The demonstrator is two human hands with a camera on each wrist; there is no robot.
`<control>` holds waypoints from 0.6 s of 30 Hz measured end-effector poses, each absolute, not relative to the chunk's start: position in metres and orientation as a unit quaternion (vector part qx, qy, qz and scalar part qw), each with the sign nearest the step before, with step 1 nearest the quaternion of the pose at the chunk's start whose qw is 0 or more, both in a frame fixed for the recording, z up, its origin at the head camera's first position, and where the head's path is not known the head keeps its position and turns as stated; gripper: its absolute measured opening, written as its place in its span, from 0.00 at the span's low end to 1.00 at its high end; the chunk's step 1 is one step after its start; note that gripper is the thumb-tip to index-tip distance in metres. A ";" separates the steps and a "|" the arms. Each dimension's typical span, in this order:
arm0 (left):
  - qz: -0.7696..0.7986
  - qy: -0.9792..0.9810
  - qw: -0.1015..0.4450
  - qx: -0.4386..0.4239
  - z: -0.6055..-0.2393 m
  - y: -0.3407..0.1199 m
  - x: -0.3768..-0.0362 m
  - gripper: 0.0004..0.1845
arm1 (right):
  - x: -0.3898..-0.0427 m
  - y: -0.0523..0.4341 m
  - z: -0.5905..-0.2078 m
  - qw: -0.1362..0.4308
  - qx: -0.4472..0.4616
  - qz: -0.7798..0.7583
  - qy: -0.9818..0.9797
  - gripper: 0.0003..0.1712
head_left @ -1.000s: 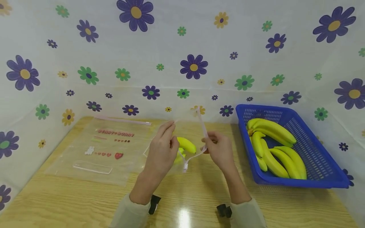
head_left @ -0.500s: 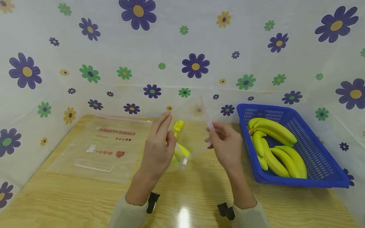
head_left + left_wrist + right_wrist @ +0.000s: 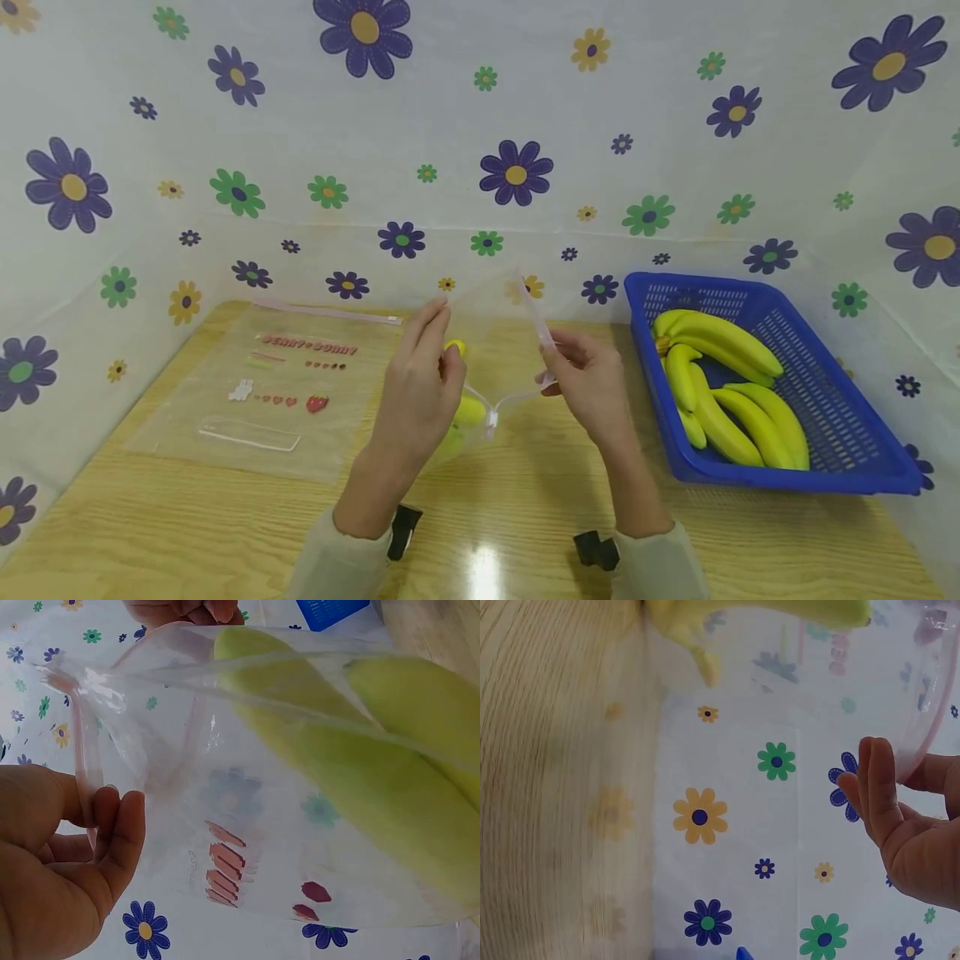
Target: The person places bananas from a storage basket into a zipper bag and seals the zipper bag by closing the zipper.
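Observation:
Both hands hold a clear zip bag (image 3: pixel 491 350) up over the middle of the wooden table (image 3: pixel 525 517). My left hand (image 3: pixel 423 379) pinches the bag's left rim; in the left wrist view the left hand (image 3: pixel 71 847) grips the pink zip strip (image 3: pixel 82 776). My right hand (image 3: pixel 581 379) pinches the right rim, with the right hand (image 3: pixel 911 825) on the pink strip (image 3: pixel 930 727). Yellow bananas (image 3: pixel 465 412) (image 3: pixel 360 772) lie inside the bag, partly hidden behind my left hand. A banana tip (image 3: pixel 697 652) shows through the plastic.
A blue basket (image 3: pixel 825 467) with several bananas (image 3: pixel 720 375) stands at the right. A second clear printed zip bag (image 3: pixel 262 392) lies flat at the left. Flowered sheeting (image 3: pixel 480 150) walls the table on three sides.
The bag has tilted and the bananas have slid lower inside it, behind my left hand. Both hands keep their pinch on the rim and have shifted only slightly.

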State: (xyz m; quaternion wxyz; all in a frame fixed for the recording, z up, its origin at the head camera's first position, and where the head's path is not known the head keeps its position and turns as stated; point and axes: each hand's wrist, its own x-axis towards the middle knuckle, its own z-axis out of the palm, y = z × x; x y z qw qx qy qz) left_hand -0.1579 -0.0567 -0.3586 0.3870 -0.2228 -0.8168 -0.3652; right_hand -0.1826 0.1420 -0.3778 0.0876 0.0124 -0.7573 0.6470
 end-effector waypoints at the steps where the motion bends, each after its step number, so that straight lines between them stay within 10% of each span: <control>1: -0.370 -0.817 0.383 -0.220 -0.359 -0.057 -0.158 0.21 | -0.182 0.143 -0.377 0.081 0.011 0.646 -0.759 0.18; 18: -0.386 -0.826 0.361 -0.195 -0.357 -0.057 -0.157 0.22 | -0.157 0.206 -0.349 0.051 0.004 0.509 -0.859 0.27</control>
